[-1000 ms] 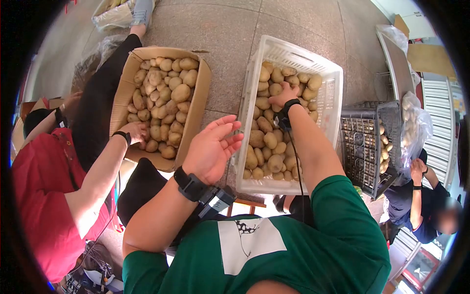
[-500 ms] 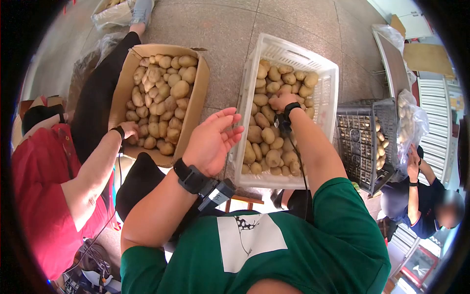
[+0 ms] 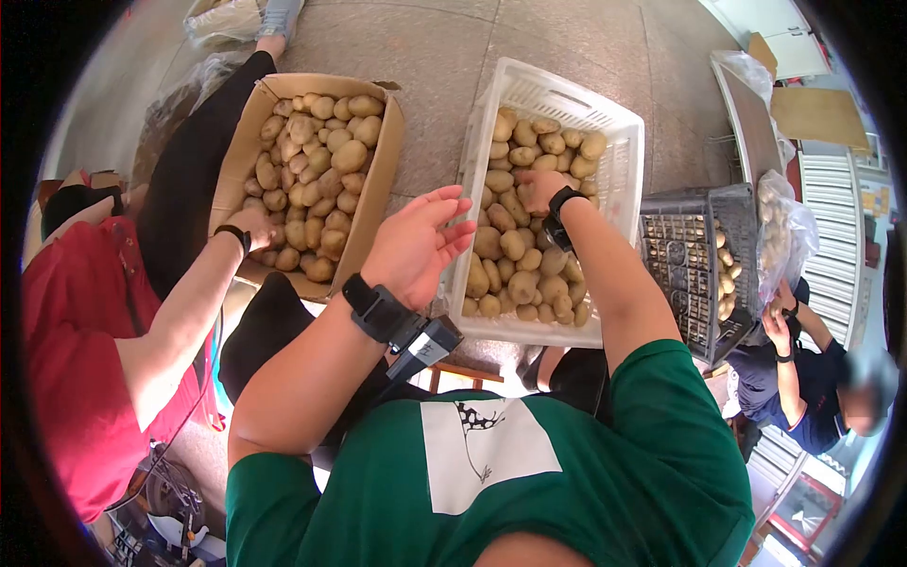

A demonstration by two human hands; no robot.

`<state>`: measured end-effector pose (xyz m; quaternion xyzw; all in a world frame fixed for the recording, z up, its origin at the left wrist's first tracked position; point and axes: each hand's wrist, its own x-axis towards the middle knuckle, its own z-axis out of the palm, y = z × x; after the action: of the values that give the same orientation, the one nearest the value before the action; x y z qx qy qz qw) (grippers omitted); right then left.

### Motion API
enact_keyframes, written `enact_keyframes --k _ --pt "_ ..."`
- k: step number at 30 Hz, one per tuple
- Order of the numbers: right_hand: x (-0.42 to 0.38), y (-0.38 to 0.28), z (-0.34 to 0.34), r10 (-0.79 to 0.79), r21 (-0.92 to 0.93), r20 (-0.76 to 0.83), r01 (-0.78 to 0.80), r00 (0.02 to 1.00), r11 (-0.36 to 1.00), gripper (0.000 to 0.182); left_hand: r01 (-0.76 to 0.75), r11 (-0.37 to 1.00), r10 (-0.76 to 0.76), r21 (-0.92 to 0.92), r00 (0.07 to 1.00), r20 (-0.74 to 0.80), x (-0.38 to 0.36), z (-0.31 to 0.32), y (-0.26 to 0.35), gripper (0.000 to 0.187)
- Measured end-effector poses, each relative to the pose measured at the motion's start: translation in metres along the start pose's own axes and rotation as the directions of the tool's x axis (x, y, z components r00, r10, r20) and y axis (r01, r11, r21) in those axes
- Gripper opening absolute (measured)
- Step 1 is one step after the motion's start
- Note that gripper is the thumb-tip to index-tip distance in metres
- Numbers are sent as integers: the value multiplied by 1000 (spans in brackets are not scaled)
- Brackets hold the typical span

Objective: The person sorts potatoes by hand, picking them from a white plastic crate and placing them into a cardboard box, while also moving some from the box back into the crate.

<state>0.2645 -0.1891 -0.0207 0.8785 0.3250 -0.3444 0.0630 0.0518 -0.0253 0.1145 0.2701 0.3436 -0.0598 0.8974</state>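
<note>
Down in the white plastic crate, the potatoes lie heaped, and the right hand rests on top of the pile near its middle, fingers curled onto a potato; whether it has a grip on one cannot be told. Just left of the crate's near wall, the left hand hovers with palm bare and fingers spread, holding nothing. Farther left, a cardboard box full of potatoes sits on the floor, where another person's hand touches its edge. A dark crate stands right.
</note>
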Motion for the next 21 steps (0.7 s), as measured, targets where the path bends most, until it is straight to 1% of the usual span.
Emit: enact_keyframes --k 2,3,4,6,7,8,10,12,14,15,16,18,19,20,21 --pt "-4 -1 2 24 -59 37 -22 999 998 56 1 1000 -1 6 1000 3 0 1 1 28" --pt "3 8 14 -42 -129 11 43 999 991 56 8 1000 -8 12 1000 12 -1 1 1 29" --pt "-13 2 11 -29 -114 29 32 999 993 56 35 999 -35 16 999 8 -1 1 -1 29" --pt "-37 -5 -8 -67 38 270 59 961 998 54 0 1000 0 15 1000 26 0 2 1 30" --pt "-44 -3 -1 -113 88 254 94 961 992 52 4 1000 -4 21 1000 30 1 2 2 31" --pt "-49 0 9 -105 91 256 85 961 992 52 13 1000 -13 23 999 34 0 2 1 31" --pt "-58 5 18 -228 82 71 222 971 972 53 6 999 -6 34 1000 15 -1 3 1 31" --pt "-78 7 14 -240 69 66 235 969 969 52 15 999 -15 39 1000 17 -2 4 -1 31" --pt "-108 0 2 -167 238 278 100 946 966 43 23 999 -24 41 999 22 -3 6 -3 30" --pt "-116 1 4 -242 311 267 155 933 938 41 32 998 -33 46 999 30 -5 7 -4 30" --pt "-123 3 3 -254 255 360 167 898 952 41 40 998 -42 51 998 37 -6 8 -4 29" --pt "-133 4 0 -288 264 465 180 837 948 43 41 998 -43 50 998 36 -8 10 -6 29" --pt "-133 8 1 -286 261 464 179 838 949 43 42 998 -43 49 999 31 -8 10 -6 29" --pt "-131 15 6 -294 245 326 219 899 944 42 39 998 -41 47 999 34 -8 11 -7 29" --pt "-129 20 8 -299 224 180 257 937 940 42 41 998 -42 52 999 34 -8 11 -8 30"
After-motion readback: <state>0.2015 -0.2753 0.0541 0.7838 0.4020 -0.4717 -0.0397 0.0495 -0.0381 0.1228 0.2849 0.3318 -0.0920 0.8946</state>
